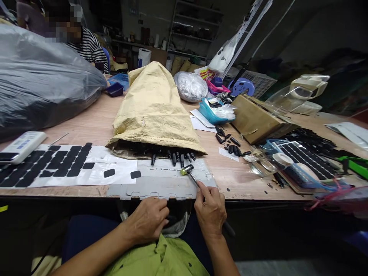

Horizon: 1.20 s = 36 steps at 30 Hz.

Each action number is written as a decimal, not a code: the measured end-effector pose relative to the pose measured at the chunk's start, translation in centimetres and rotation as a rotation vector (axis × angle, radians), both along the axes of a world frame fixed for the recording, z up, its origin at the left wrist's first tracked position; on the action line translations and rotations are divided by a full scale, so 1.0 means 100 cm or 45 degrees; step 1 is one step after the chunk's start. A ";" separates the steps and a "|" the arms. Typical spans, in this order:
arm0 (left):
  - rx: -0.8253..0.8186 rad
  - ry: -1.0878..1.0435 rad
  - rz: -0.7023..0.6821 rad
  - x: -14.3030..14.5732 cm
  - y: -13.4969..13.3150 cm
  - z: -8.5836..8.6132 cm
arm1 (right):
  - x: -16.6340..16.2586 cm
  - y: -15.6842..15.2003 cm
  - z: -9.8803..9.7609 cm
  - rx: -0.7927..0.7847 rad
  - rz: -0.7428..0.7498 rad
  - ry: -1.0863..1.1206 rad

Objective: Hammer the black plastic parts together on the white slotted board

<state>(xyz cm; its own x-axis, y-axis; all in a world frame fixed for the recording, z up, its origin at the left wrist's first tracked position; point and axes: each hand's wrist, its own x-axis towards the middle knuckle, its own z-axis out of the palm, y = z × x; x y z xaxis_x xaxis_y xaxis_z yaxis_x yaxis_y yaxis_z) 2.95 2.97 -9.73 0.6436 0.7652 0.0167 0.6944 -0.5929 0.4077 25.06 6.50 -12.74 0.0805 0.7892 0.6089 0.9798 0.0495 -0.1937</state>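
My right hand [211, 209] is closed around the handle of a small hammer [188, 171], whose metal head with a yellow-green tip rests over a grey metal plate [161, 180] at the table's front edge. My left hand [149, 219] is curled shut below the table edge, near my lap, around something dark I cannot make out. Just behind the plate a tan woven sack [153, 111] lies open toward me, with several small black connector parts [175, 156] spilling from its mouth.
A white sheet with several black pads [57, 163] and a white device [21, 145] lie at left, beside a big grey plastic bag [43, 84]. A cardboard box [255, 119], loose black parts [232, 145] and solar panels [304, 155] crowd the right. A person in a striped shirt [89, 48] sits far left.
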 end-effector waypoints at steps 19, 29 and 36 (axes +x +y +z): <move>0.111 0.234 1.047 -0.012 0.116 0.027 | 0.006 -0.001 -0.003 -0.031 0.047 -0.046; 0.043 -0.134 0.609 -0.024 0.085 0.009 | 0.013 0.005 0.001 -0.175 0.136 0.126; 0.027 -0.300 0.512 -0.011 0.100 -0.005 | 0.002 -0.006 0.015 -0.287 0.387 0.624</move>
